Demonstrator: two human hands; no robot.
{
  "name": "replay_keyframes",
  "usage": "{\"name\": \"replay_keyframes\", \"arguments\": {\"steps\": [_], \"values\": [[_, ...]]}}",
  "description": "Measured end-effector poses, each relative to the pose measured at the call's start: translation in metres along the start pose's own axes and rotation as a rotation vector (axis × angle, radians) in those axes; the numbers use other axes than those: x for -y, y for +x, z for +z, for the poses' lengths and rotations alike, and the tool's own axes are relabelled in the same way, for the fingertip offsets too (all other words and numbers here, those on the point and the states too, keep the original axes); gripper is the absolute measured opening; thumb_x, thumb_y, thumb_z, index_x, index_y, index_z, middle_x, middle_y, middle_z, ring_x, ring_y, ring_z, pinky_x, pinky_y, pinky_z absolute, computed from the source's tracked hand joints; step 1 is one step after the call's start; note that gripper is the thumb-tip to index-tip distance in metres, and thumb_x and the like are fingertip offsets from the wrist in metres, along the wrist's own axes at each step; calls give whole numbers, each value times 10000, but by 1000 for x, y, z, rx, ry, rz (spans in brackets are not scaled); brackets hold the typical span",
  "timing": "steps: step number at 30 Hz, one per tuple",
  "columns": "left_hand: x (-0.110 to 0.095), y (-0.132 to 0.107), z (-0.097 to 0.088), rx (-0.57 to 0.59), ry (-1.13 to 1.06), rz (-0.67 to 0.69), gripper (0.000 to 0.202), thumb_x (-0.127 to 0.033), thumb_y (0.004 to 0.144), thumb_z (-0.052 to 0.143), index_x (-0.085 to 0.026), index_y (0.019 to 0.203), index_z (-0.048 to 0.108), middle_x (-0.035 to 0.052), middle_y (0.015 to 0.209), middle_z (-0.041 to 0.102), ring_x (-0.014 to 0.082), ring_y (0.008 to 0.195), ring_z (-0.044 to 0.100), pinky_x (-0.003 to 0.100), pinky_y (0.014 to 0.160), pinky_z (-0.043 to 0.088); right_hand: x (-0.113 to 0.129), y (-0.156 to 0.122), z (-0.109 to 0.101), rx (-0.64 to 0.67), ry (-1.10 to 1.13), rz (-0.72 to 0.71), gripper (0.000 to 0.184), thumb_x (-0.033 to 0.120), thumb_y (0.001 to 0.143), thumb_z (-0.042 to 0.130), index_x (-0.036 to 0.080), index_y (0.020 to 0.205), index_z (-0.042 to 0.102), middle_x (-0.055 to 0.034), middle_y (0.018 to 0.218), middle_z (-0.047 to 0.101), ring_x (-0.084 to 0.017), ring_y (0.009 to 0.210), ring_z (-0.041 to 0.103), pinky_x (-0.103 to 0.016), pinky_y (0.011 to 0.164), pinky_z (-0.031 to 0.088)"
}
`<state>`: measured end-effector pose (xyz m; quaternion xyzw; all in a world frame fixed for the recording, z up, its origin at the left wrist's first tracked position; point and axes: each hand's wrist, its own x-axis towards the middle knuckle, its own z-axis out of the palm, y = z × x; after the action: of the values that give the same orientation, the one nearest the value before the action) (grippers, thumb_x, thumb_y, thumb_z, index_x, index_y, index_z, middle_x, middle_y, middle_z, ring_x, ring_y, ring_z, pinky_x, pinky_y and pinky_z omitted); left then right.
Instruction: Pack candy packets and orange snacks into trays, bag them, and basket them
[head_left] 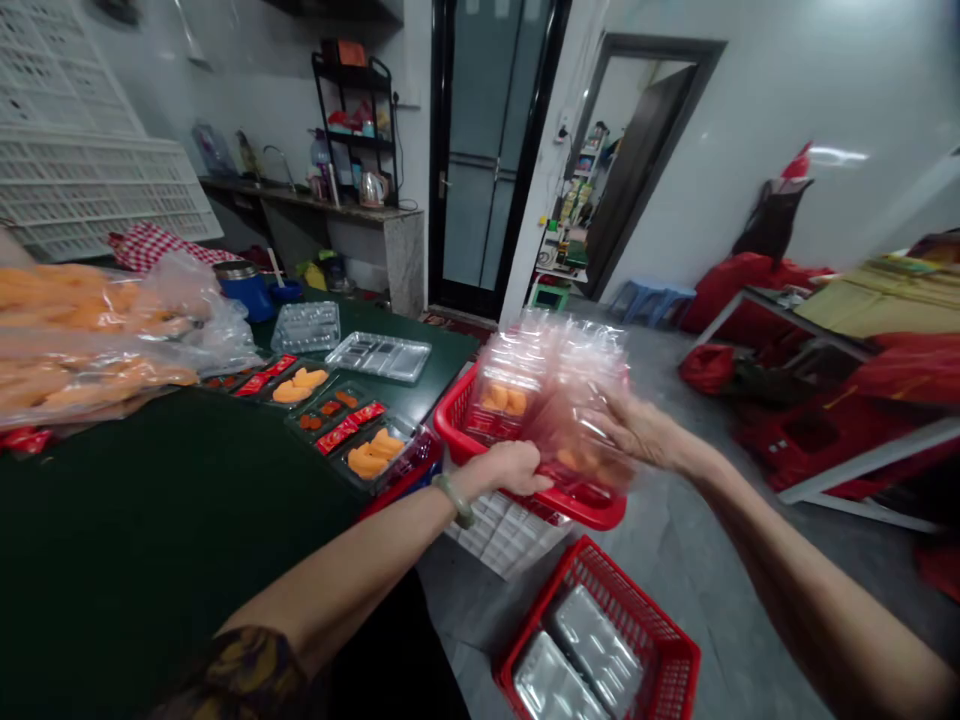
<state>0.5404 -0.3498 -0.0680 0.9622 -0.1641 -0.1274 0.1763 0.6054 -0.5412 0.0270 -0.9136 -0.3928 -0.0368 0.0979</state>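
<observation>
Clear plastic trays (551, 375) of orange pieces, stacked and tilted, sit at the red basket (457, 425). Left hand (510, 468) curls closed on the stack's lower edge, a steady low hold; right hand (645, 432), blurred, spreads against its side, contact unclear. Stack's base hidden behind the rim. Second red basket (645, 610) lies nearer, below the first.

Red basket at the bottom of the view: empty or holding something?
Holding something: the red plastic basket has clear plastic trays lying inside it.
</observation>
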Motion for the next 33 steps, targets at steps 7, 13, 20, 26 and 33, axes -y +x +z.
{"name": "replay_keyframes", "arguments": {"steps": [7,13,20,26,33], "values": [[4,-3,15,-221,-67,-116,391,-429,804,487,-108,1010,574,169,1004,660,297,965,628,393,826,481,-38,-17,-26,39,224,179,391,410,738,570,157,1030,623,-57,777,689,-193,681,622,-288,609,458],[7,-2,24,-425,-290,-27,308,-317,755,552,-135,1004,560,111,980,654,234,929,617,333,823,481,-49,-8,-50,-366,661,77,249,408,728,583,170,659,553,10,586,544,-110,553,502,-249,567,419],[-6,0,19,-713,-460,157,682,-142,659,539,-103,1314,356,162,1307,454,243,1194,456,366,980,410,-22,43,-52,65,445,-114,396,255,710,642,166,1092,581,-79,977,645,-164,839,598,-264,708,474],[-27,7,-32,-848,-887,19,417,-196,720,505,-117,1128,542,119,1087,615,204,990,586,304,807,491,-9,73,-47,355,81,-188,390,28,644,535,123,1005,650,3,686,624,-105,615,529,-206,561,397],[-46,40,-77,-779,-665,-22,155,-214,670,592,-105,760,656,22,705,637,137,669,567,223,602,430,-11,72,-55,131,345,-272,124,34,596,473,147,576,519,59,521,457,-62,510,390,-203,503,318]]}}
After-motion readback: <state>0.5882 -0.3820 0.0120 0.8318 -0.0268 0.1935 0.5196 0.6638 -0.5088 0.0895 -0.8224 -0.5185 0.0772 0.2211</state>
